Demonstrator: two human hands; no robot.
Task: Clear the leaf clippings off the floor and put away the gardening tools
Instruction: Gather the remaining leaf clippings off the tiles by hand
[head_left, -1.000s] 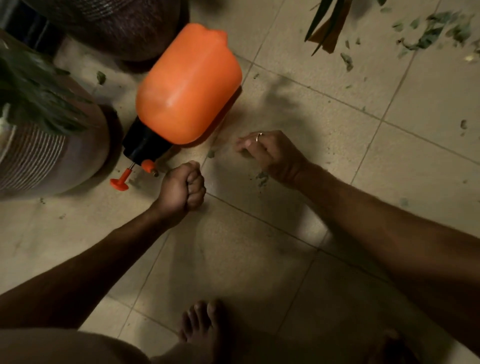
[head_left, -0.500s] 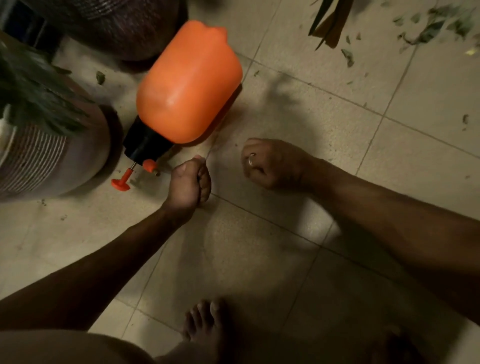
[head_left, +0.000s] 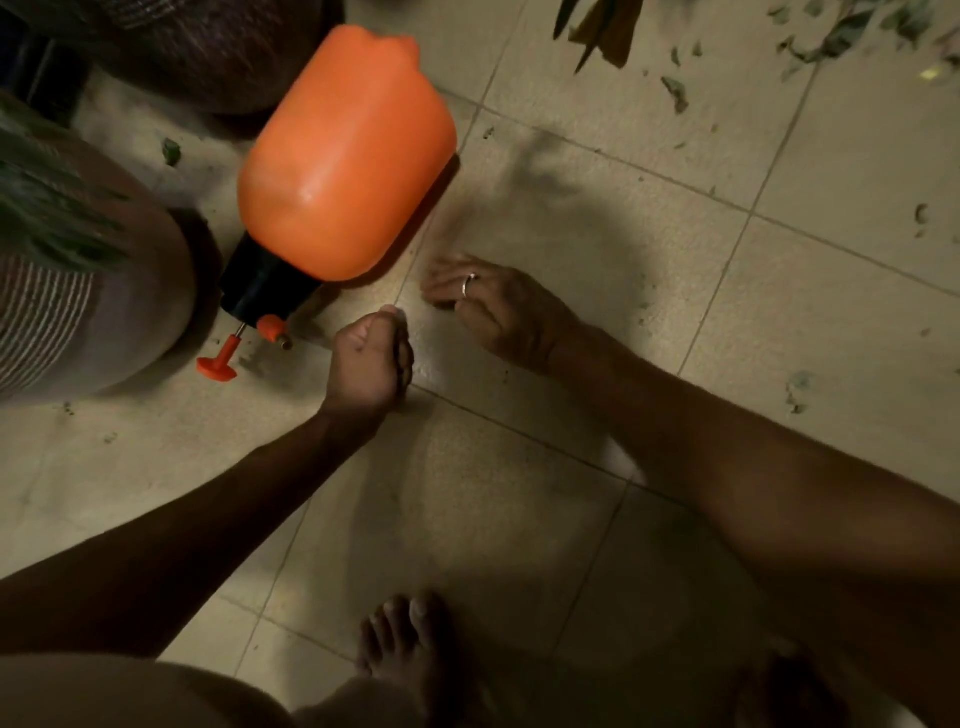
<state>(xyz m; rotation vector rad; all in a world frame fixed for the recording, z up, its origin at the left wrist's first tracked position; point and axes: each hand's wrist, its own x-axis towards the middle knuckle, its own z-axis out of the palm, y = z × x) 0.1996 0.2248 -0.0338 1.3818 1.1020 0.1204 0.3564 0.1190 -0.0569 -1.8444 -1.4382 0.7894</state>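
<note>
The tiled floor (head_left: 519, 519) was dimly lit, and a person crouched over it with both arms reaching forward. An orange sprayer (head_left: 348, 161) lay on its side at the far left of the floor in view, with its black cap (head_left: 262, 283) and orange pump handle (head_left: 218, 364) pointing toward the person. A striped pot (head_left: 78, 322) holding a green plant stood just beside the cap on the left, and a dark woven pot (head_left: 208, 52) stood beyond the sprayer's far end.

The left hand (head_left: 371, 358) hovered low, near the sprayer's cap, with its fingers curled into a loose fist and the thumb on top. Whether anything was inside the fist could not be told. The right hand (head_left: 498, 306) lay just beside it on the right, palm down, its fingers stretched out nearly straight with the tips on the floor near the sprayer's body. It held nothing that showed, and a ring (head_left: 469, 283) sat on one finger.

Most of the leaf clippings (head_left: 841, 36) lay scattered at the far right of the floor, well apart from both hands. A single scrap (head_left: 797, 387) lay to the right of the right forearm, and another (head_left: 170, 150) lay between the two pots. A bare foot (head_left: 410, 644) rested on the tiles at the near edge of the view.
</note>
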